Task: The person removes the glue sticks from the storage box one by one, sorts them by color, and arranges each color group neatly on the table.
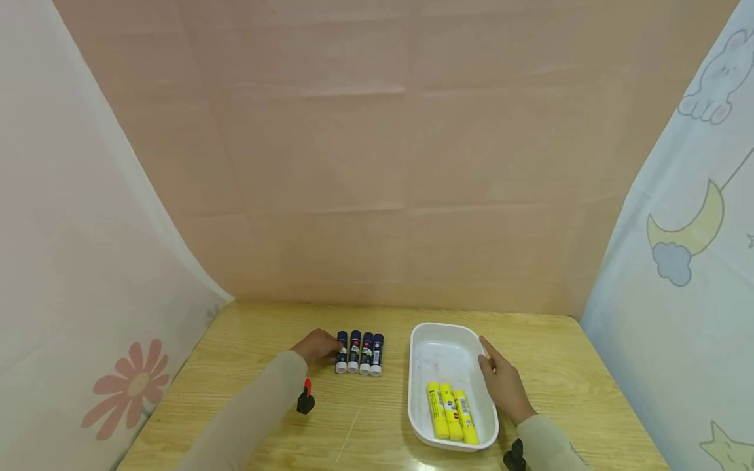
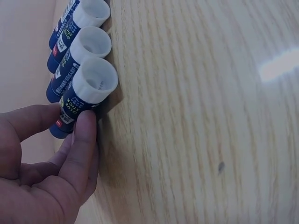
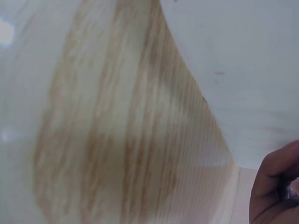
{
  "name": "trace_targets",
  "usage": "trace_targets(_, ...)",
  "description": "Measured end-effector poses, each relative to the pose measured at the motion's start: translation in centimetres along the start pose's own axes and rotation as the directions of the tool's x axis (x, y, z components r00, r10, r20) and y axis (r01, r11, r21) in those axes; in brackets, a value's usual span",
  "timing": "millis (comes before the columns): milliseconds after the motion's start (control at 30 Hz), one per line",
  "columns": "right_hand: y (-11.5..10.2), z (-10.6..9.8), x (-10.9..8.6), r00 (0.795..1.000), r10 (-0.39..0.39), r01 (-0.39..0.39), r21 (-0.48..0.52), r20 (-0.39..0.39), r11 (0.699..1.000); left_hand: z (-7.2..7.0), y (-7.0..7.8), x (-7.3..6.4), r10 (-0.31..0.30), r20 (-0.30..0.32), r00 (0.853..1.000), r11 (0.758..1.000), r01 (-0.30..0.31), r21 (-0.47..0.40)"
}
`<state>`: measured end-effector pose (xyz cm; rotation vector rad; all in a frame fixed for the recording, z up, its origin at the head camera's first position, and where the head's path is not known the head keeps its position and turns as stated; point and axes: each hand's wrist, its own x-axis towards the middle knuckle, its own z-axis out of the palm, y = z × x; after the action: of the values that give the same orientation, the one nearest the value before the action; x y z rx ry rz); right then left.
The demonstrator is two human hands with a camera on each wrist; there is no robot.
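Several navy glue sticks with white ends stand side by side in a row on the table. My left hand [image 1: 318,345] is at the leftmost navy glue stick [image 2: 77,105], thumb and fingertips pinching it on either side near its dark end. The other navy glue sticks [image 1: 366,353] are just to its right. To the right of the row is a white tray [image 1: 418,392], its long side pointing away from me. My right hand [image 1: 505,386] holds the tray's right rim, thumb at the edge and fingers along the outer wall. Three yellow glue sticks [image 1: 450,412] lie together in the tray's near end.
The wooden table [image 1: 353,432] ends at a plain pinkish backdrop [image 1: 377,163]. Printed cloths hang on the left [image 1: 88,229] and right [image 1: 677,327]. Bare wood lies between the row and the tray.
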<state>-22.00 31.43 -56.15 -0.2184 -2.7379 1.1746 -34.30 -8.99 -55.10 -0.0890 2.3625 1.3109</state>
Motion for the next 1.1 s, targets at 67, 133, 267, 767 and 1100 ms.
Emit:
trace_targets(67,0.03,0.05,-0.02,1.000,-0.002,0.002,-0.001,-0.004,1.000,0.05,-0.12,-0.01,-0.003,0.001,1.000,1.000,0.003,-0.016)
trace_targets(133,0.06,0.11,-0.01,1.000,-0.006,0.006,0.003,-0.008,1.000,0.06,-0.21,-0.04,-0.008,0.004,1.000,0.999,0.009,-0.033)
trace_targets(267,0.16,0.24,0.00,1.000,-0.016,0.017,0.008,-0.015,1.000,0.03,-0.27,-0.16,-0.019,0.009,1.000,0.998,0.019,-0.060)
trace_targets(767,0.38,0.08,0.18,1.000,0.020,-0.020,0.007,0.015,1.000,0.57,0.37,-0.51,0.028,0.018,0.999,0.996,-0.026,-0.090)
trace_targets(1100,0.46,0.44,0.25,1.000,0.014,-0.014,0.029,0.001,0.999,0.55,0.47,-0.50,0.033,0.004,0.999,0.996,-0.032,-0.081)
